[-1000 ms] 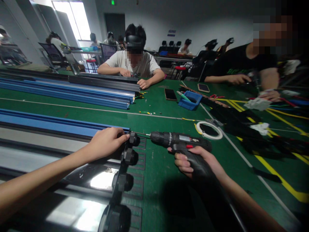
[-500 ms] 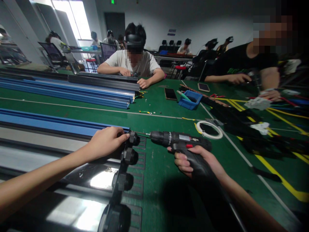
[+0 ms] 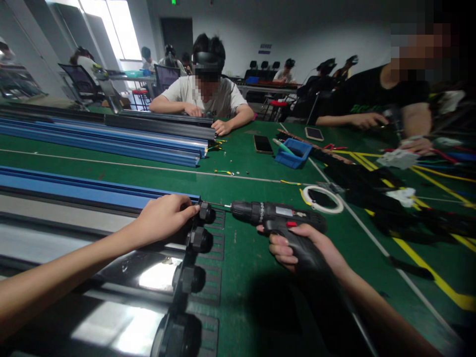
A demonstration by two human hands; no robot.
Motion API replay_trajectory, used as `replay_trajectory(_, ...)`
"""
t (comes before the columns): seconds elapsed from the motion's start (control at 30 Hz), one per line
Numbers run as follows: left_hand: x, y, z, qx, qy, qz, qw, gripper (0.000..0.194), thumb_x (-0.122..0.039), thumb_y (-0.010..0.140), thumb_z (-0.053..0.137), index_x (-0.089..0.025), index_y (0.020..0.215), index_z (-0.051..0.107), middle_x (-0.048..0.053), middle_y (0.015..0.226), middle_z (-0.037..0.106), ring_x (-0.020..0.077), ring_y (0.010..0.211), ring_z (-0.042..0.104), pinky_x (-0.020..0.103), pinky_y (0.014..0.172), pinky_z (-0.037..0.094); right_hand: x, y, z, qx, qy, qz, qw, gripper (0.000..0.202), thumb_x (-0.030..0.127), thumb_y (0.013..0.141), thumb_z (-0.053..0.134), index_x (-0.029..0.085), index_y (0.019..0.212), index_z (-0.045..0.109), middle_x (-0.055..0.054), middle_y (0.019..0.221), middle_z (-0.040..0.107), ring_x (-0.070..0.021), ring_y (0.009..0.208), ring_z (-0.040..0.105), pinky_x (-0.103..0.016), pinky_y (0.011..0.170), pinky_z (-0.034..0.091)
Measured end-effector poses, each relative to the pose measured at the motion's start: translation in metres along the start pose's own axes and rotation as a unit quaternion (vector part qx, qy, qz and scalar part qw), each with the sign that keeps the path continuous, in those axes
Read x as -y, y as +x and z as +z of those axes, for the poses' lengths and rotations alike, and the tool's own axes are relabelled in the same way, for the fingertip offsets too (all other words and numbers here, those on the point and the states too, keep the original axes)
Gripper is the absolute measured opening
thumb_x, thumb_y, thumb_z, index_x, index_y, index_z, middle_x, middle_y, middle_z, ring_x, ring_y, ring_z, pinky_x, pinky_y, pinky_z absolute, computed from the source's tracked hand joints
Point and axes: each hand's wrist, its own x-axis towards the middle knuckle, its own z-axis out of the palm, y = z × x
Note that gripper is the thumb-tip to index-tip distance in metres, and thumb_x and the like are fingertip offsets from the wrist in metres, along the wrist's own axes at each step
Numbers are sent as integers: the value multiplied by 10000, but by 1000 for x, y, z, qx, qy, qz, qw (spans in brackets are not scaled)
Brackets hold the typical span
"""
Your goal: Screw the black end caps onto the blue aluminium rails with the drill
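My right hand (image 3: 288, 243) is wrapped round the pistol grip of a black power drill (image 3: 275, 213) with a red switch, held level and pointing left. Its long thin bit (image 3: 215, 204) reaches to the end of the blue metal profile (image 3: 111, 190). There, a black end cap (image 3: 197, 210) carries a dark cable gland (image 3: 207, 212). My left hand (image 3: 167, 215) is closed at that corner, thumb and curled fingers pressing on the end cap. Where the bit tip meets the cap is too small to make out. Nearer me, similar profiles with glands (image 3: 201, 240) lie side by side.
Across the green table (image 3: 253, 272) lie more blue profiles (image 3: 148, 146), a phone (image 3: 263, 144), a blue bin (image 3: 293, 153) and a coil of white tubing (image 3: 323, 199). Black straps (image 3: 357, 191) and yellow lines are at right. Two people work opposite and at far right.
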Motion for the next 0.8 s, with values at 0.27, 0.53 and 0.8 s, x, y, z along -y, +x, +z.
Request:
replay_trajectory(0.27,0,0,1,0,4,-8,1000,469,-593,968,374,-240,910,678,46,867,720,276,842,671,320,672,379,1,1,1,-8,-11,0,1000,501,265,789,549,21,1226,559,-17,689,485,-112,534,439,-205,469,413)
replay_trajectory(0.53,2,2,3,-4,4,-3,1000,463,-591,967,384,-241,906,681,48,876,729,278,858,672,312,675,373,2,2,-1,-11,-8,-8,1000,502,265,798,529,15,1231,572,-63,737,534,-132,588,489,-216,484,444)
replay_trajectory(0.8,6,2,4,-11,6,11,1000,463,-596,972,384,-238,895,669,44,870,722,263,834,662,308,646,329,2,-1,-2,-18,2,-5,1000,609,290,736,549,13,1278,561,-81,758,551,-155,612,519,-251,517,502)
